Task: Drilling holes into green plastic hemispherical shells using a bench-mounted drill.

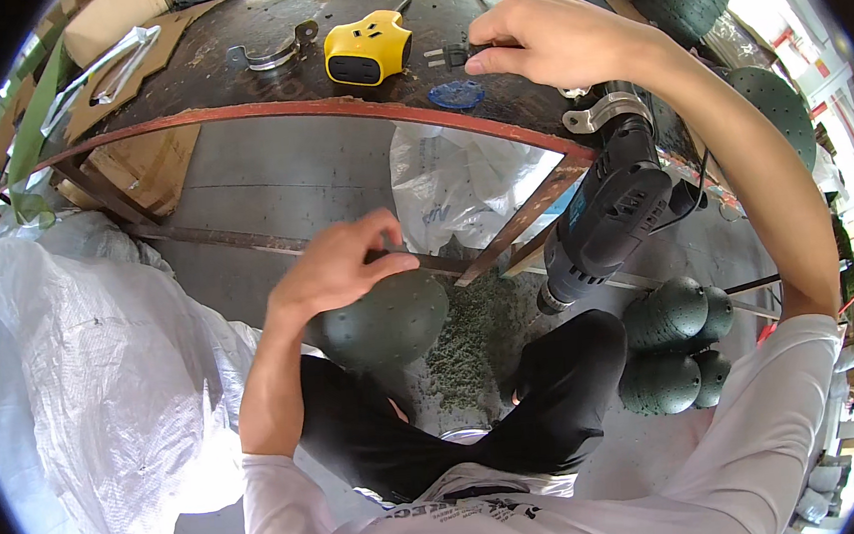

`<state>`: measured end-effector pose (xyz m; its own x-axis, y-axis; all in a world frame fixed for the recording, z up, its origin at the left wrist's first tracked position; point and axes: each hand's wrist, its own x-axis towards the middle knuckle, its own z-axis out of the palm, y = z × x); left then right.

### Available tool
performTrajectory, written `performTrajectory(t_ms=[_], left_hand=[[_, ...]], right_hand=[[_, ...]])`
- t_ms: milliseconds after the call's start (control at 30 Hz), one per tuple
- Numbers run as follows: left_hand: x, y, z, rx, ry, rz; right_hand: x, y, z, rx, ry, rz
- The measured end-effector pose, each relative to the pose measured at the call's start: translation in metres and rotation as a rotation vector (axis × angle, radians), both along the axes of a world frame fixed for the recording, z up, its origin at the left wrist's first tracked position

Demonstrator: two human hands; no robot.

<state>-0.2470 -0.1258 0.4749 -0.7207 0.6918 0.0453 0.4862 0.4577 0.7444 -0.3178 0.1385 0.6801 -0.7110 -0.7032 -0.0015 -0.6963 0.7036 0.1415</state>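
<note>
My right hand (570,40) pinches a black two-pin plug (448,57) over the dark tabletop, its prongs pointing left. Left of the plug sits a yellow power socket block (370,48), apart from it. In front of the table my left hand (341,262) has thumb and forefinger apart, with nothing visible between them. Just below this hand is a green, dimpled, rounded piece (383,323), slightly blurred; whether the hidden fingers touch it, I cannot tell. A black electric drill (608,208) hangs chuck-down at the table edge, beside a metal clamp (607,110).
A loose metal bracket (275,50) and a blue disc (457,94) lie on the table (201,74). Green domes (666,313) are stacked on the floor at right, others at the table's back right. Green shavings (464,349) cover the floor ahead. White sacking (124,371) fills the left.
</note>
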Motion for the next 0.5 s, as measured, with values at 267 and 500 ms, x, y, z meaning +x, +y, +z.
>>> performTrajectory(t_ms=[267,500], left_hand=[[-0.01,-0.015,0.11,0.319,0.264,0.403],[-0.044,0.0,0.142,-0.228,0.789,0.583]], right_hand=[[-0.003,-0.011,-0.008,-0.031,0.064,-0.043],[-0.005,-0.011,-0.016,-0.044,0.111,-0.027]])
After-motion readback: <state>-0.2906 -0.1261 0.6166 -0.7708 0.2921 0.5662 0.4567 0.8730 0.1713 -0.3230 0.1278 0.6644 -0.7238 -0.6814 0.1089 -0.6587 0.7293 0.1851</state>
